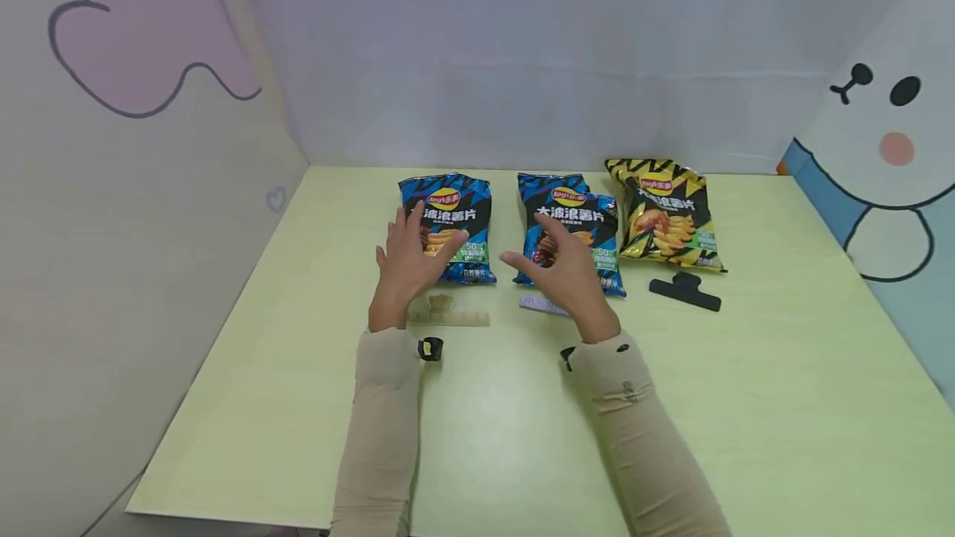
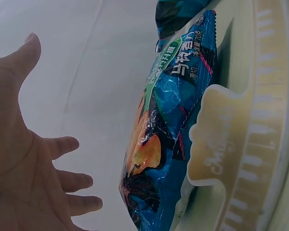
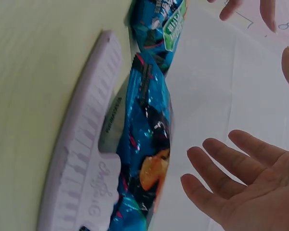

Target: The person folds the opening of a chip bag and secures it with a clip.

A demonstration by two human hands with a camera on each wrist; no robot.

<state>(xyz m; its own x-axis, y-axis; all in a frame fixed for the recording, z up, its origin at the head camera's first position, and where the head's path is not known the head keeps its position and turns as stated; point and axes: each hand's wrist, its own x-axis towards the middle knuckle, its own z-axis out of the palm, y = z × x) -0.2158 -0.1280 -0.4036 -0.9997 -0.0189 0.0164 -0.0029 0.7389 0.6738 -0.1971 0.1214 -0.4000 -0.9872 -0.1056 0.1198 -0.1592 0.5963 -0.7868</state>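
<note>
My left hand (image 1: 406,272) hovers over the left blue chip bag (image 1: 477,226), its fingers spread and nothing between them. Just in front of that bag lies a beige bag clip (image 1: 455,317) with a piano-key pattern, large in the left wrist view. Over the second blue chip bag (image 1: 548,189) is my right hand (image 1: 573,276), fingers and thumb apart, also holding nothing. A matching lilac bag clip (image 3: 89,159) rests before this bag, partly covered by my right hand in the head view. In the right wrist view, air shows between the right hand and the bag.
To the right a yellow chip bag (image 1: 664,218) lies on the pale table (image 1: 492,437), with a black bag clip (image 1: 685,292) in front of it. A light curtain-like wall (image 1: 552,56) closes off the back. Painted walls stand left and right.
</note>
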